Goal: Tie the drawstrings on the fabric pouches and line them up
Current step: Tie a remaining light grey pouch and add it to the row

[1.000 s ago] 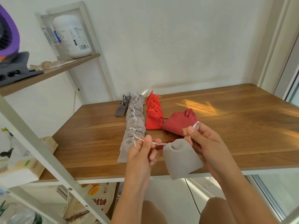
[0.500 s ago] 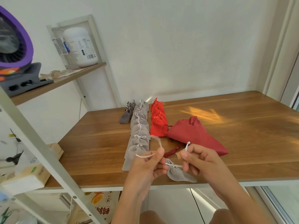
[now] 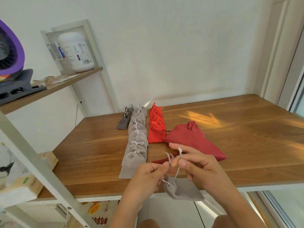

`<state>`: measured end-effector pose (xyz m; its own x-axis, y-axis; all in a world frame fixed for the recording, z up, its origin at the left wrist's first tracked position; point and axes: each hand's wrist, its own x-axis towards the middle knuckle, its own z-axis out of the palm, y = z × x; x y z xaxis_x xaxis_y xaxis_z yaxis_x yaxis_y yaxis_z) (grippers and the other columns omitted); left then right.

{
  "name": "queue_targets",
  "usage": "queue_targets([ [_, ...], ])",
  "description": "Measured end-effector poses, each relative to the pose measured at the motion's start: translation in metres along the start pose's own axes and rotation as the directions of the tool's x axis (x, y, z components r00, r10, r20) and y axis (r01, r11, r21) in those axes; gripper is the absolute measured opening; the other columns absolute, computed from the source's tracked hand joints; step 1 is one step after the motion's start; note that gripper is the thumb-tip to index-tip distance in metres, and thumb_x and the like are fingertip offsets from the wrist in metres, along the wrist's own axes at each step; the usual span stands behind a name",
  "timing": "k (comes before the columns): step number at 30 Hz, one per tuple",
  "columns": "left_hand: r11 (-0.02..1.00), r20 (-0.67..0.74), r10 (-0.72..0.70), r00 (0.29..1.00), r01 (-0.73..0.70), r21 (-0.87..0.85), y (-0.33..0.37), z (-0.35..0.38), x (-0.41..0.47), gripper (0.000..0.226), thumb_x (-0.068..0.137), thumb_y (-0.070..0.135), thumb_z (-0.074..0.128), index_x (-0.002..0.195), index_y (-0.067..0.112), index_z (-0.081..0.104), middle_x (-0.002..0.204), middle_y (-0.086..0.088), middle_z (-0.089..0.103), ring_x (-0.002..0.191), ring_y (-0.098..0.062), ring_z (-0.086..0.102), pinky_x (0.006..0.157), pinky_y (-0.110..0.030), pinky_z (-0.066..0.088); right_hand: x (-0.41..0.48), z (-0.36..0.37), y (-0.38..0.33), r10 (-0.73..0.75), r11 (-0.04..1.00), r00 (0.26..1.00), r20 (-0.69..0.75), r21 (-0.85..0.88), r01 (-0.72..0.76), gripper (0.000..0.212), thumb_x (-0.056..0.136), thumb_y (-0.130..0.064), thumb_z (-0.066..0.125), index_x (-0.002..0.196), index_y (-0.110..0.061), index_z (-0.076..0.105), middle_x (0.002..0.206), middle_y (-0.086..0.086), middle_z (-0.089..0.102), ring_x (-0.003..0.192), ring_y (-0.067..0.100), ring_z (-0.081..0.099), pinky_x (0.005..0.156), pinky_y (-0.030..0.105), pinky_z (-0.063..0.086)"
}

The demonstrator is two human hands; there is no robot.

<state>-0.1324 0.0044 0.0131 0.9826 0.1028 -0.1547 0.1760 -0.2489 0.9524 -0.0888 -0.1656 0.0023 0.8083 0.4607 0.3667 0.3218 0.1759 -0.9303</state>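
A small light-grey pouch [image 3: 182, 189] hangs at the table's front edge with its neck cinched. My left hand [image 3: 148, 176] pinches one end of its white drawstring [image 3: 178, 169]. My right hand [image 3: 197, 167] pinches the other end, whose knotted tip sticks up above my fingers. Behind them a row of tied light-grey pouches [image 3: 136, 140] runs away from me. A row of tied bright-red pouches [image 3: 156, 125] lies to its right, and a short row of dark-grey pouches [image 3: 125, 117] to its left.
A large dark-red bag [image 3: 194, 140] lies on the wooden table [image 3: 238, 145] right of the rows, its tassel [image 3: 161, 160] under my hands. A white shelf frame [image 3: 32, 155] with a white bottle [image 3: 76, 53] and a purple fan [image 3: 9, 51] stands at left.
The pouch has dropped from upright between my hands to hanging low at the table edge. My hands have come close together, the cord ends crossing between them. The view has tilted upward.
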Motion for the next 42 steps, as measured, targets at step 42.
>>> queue_targets([
  [42,0.981,0.043,0.054,0.998,-0.045,-0.186,0.009,-0.016,-0.001,0.018,0.083,0.009,0.066,0.07,0.012,0.078,0.09,-0.005,0.074,0.057,-0.003,0.055,0.049,-0.013,0.039,0.01,0.004,-0.036,-0.058,0.681,0.998,0.019,-0.731,0.054,0.014,0.086,-0.016,0.066,0.076,-0.024,0.073,0.062,-0.022,0.056,0.072,-0.004,0.054,0.062,0.009,0.036],
])
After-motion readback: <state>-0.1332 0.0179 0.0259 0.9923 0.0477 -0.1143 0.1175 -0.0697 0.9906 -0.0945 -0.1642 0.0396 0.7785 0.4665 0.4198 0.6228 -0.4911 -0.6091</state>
